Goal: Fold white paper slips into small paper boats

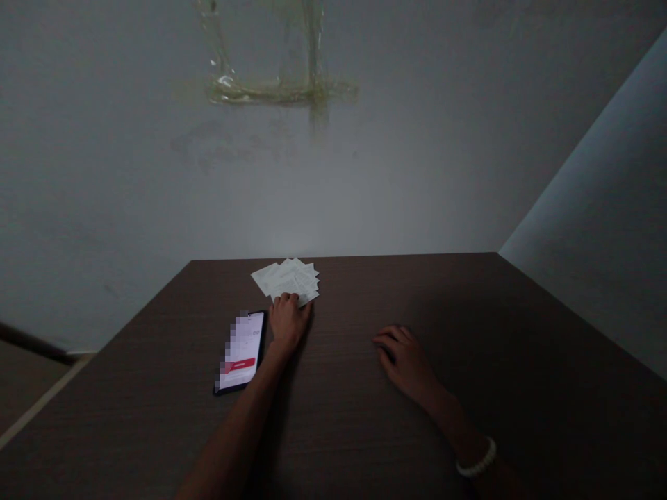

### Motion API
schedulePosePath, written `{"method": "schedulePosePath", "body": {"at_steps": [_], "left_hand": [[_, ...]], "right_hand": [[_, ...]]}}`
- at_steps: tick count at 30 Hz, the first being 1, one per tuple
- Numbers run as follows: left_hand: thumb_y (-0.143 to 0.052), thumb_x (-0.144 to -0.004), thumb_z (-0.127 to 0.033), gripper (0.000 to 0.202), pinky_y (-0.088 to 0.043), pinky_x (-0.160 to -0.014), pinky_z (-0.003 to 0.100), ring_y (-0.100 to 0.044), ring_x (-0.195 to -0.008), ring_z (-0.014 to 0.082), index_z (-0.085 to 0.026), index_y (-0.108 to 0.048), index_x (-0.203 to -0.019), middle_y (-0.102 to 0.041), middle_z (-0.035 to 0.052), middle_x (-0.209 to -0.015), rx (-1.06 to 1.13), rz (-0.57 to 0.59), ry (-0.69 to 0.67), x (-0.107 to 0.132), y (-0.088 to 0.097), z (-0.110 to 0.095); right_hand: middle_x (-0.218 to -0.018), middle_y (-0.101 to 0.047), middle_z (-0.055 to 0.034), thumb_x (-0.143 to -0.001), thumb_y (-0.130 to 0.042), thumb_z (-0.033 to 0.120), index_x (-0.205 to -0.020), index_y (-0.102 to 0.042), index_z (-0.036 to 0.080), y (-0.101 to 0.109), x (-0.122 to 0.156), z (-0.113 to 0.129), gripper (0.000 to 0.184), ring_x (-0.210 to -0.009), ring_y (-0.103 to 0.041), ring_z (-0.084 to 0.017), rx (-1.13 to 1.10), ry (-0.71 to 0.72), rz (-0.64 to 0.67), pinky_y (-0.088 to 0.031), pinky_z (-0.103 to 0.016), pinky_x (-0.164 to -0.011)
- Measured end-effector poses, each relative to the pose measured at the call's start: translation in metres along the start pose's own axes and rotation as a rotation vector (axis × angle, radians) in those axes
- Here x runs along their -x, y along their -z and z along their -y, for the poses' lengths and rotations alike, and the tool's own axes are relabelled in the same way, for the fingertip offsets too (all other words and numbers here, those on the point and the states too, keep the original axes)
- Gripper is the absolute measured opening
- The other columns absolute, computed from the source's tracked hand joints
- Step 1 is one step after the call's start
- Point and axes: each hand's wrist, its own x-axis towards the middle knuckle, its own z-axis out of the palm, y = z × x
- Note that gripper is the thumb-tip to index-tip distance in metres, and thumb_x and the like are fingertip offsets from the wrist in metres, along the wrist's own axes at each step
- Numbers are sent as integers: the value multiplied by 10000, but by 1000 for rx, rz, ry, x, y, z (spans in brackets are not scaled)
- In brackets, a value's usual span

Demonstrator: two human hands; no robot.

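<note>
I see L hand (288,321) open, fingertips pressing on paper slips (286,278) fanned near far edge of table (521,361). R hand (404,361) lies open, palm down, holding nothing. Lit phone (241,351) sits just left of L hand.

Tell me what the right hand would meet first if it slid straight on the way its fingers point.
Bare table first. The right hand points forward-left, and that line runs towards the right edge of the fanned paper slips; probably those, though it may just miss them. Depth is unclear.

phone (240,352) lit | dark table (469,333) | yellowed tape (281,90) on wall (104,173)
</note>
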Motion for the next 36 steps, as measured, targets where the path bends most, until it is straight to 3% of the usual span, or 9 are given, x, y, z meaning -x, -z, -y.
{"method": "schedulePosePath", "body": {"at_steps": [23,36], "left_hand": [[-406,-951,-399,373,-445,-814,368,-579,-1000,281,-162,-694,-946,-662,117,-1030,-36,1,-57,-1,0,1],[-306,-966,-271,398,-432,-822,395,-581,-987,296,-129,-678,-985,-648,152,-1018,-116,47,-155,-2,-2,0]], "right_hand": [[-1060,-619,-64,-866,-528,155,-1029,-668,226,2,0,1,226,-1003,-538,-222,-7,9,-3,-446,-390,-898],[-1057,-621,-68,-863,-529,149,-1031,-672,227,2,0,1,234,-1001,-539,-223,-17,6,-7,-454,-385,-894]]}}
